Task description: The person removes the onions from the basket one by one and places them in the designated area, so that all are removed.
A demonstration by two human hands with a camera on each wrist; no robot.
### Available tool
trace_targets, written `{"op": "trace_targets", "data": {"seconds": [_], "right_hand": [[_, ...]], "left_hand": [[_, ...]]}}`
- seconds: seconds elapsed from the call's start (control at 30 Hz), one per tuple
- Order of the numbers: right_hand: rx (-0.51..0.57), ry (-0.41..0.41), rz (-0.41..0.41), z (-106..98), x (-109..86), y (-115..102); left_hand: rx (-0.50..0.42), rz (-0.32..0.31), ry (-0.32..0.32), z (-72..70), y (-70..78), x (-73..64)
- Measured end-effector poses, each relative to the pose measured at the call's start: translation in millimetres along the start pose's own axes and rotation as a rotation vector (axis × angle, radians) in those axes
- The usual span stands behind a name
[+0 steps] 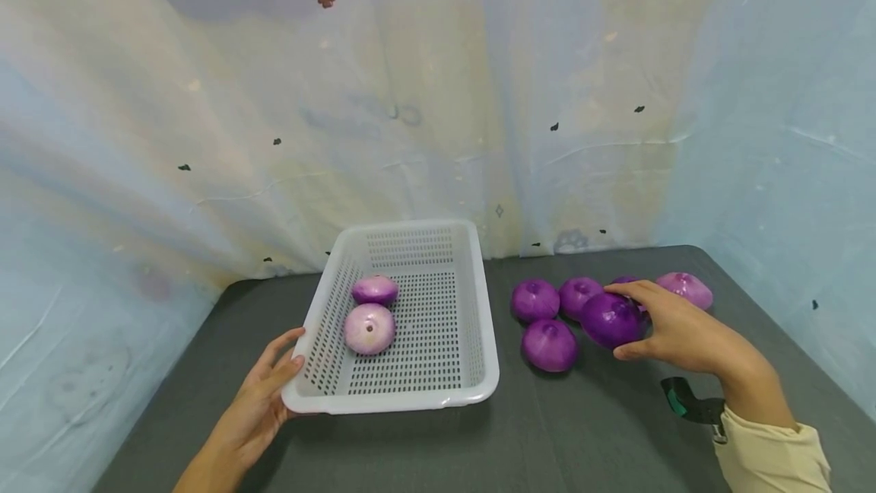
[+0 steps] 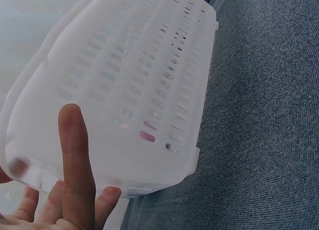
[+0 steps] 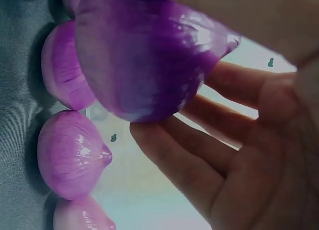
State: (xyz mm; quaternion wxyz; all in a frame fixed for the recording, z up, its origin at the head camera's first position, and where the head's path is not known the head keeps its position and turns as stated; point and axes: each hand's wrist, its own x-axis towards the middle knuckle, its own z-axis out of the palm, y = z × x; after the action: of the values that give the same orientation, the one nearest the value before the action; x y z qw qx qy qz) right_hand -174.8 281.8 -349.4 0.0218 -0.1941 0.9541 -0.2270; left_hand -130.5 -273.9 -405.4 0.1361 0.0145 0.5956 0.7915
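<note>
From my station I see the right hand (image 1: 691, 337) with its fingers clamped on a dark purple onion (image 1: 609, 319). Other onions (image 1: 550, 345) lie on the bench (image 1: 541, 440) from its eight o'clock round to two. At nine o'clock stands the white basket (image 1: 390, 404), two paler onions (image 1: 369, 329) inside; the left hand (image 1: 249, 405) grips its eight o'clock edge.

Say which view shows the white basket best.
The head view: the white basket fits fully in frame, inside visible. Left wrist view: mostly its slotted outside, cropped; right wrist view: none.
</note>
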Motion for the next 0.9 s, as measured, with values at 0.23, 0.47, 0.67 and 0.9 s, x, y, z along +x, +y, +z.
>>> {"op": "trace_targets", "data": {"seconds": [0.23,0.47,0.67,0.9], "right_hand": [[0.007,-0.027,-0.002,5,2.5,6],[0.033,-0.069,-0.02,14,6.0,14],[0.04,-0.07,-0.03,18,8.2,18],[0.045,-0.077,-0.024,21,8.8,22]], "left_hand": [[-0.024,-0.011,-0.015,0.3,2.5,-1.1],[-0.072,-0.002,-0.071,-1.5,4.3,-0.5],[-0.075,0.003,-0.09,-2.6,3.7,-0.6],[-0.083,-0.009,-0.093,-4.2,3.2,0.0]]}}
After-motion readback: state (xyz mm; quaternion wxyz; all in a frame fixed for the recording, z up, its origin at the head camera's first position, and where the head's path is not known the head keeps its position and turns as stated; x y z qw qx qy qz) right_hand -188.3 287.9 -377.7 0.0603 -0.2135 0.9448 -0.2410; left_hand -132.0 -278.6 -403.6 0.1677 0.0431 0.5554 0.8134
